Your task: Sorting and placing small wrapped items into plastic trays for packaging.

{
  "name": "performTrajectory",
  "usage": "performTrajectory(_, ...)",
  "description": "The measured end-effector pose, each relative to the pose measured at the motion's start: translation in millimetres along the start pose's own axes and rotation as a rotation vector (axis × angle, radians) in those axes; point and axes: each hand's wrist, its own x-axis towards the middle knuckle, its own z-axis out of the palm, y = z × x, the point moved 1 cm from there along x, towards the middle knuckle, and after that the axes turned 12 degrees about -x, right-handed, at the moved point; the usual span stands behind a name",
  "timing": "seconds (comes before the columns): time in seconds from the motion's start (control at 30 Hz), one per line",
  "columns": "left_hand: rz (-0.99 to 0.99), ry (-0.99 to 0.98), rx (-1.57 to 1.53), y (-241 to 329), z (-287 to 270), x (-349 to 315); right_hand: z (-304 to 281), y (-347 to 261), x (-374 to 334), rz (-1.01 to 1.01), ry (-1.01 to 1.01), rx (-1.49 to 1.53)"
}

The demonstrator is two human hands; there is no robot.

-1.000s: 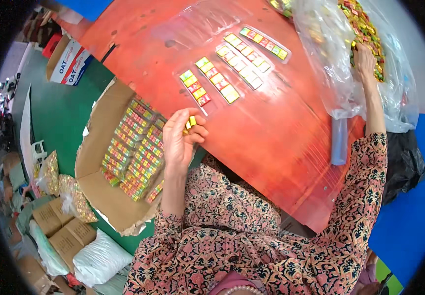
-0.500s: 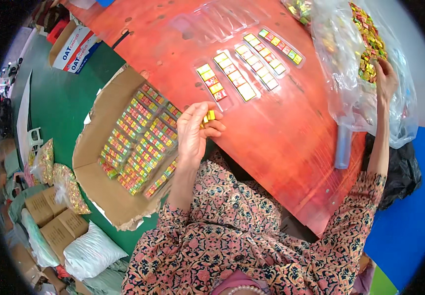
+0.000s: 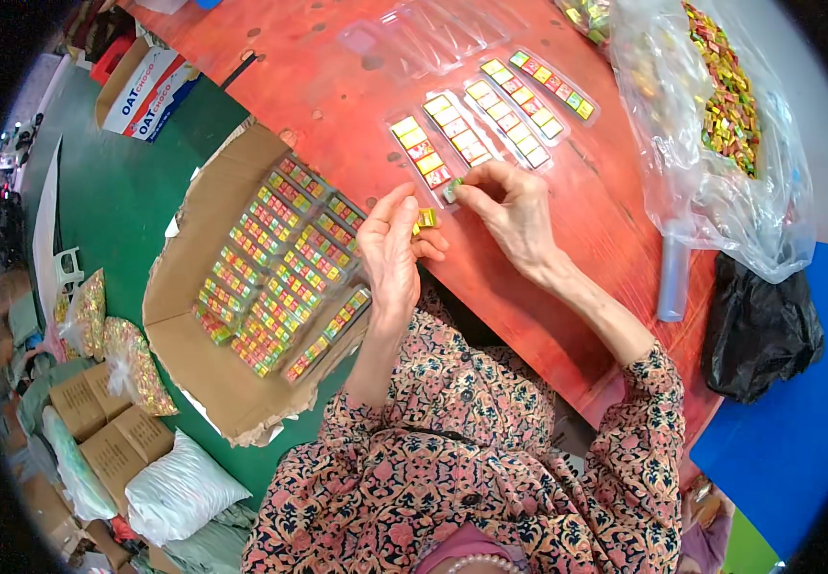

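My left hand (image 3: 397, 251) is closed on small yellow wrapped candies (image 3: 425, 220), held at the table's near edge. Beside it, my right hand (image 3: 510, 212) pinches a small green wrapped candy (image 3: 453, 188) at the near end of the leftmost clear plastic tray (image 3: 421, 153). Yellow and red candies line that narrow tray. Several similar filled trays stand in a slanting row to its right, among them a middle tray (image 3: 507, 124) and the rightmost tray (image 3: 553, 86). How many candies lie inside my left fingers is hidden.
Empty clear trays (image 3: 424, 38) lie at the table's far side. A large plastic bag (image 3: 663, 124) of loose candies (image 3: 728, 96) sits at the right, above a black bag (image 3: 759, 335). Left of the red table (image 3: 337, 105), an open cardboard box (image 3: 179, 335) holds filled trays (image 3: 275, 268).
My right hand has come from the bag of loose candies to the leftmost tray, bringing a green candy. My left hand has shifted slightly right, still holding yellow candies.
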Motion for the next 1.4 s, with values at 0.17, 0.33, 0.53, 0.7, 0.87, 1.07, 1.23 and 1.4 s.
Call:
performTrajectory(0.17,-0.021,-0.005,0.022,1,-1,1,8,-3,1,-0.279,0.118,-0.377)
performTrajectory(0.33,-0.014,-0.036,0.025,2,0,1,8,-14,-1,-0.272,0.099,-0.448)
performTrajectory(0.53,-0.019,-0.043,0.048,1,0,2,6,-17,-7,-0.248,0.088,-0.461)
performTrajectory(0.7,-0.025,-0.046,0.072,3,1,2,6,-14,-9,-0.3,0.019,-0.54)
performTrajectory(0.87,-0.027,-0.048,0.097,4,3,1,13,-11,-8,-0.297,0.065,-0.499)
performTrajectory(1.07,-0.062,-0.045,0.121,5,1,3,9,-15,-20,-0.303,0.051,-0.518)
performTrajectory(1.23,-0.076,-0.033,0.151,6,2,4,6,-19,-22,-0.291,0.001,-0.563)
performTrajectory(1.4,-0.076,-0.041,0.164,6,3,5,6,-17,-23,-0.339,0.029,-0.596)
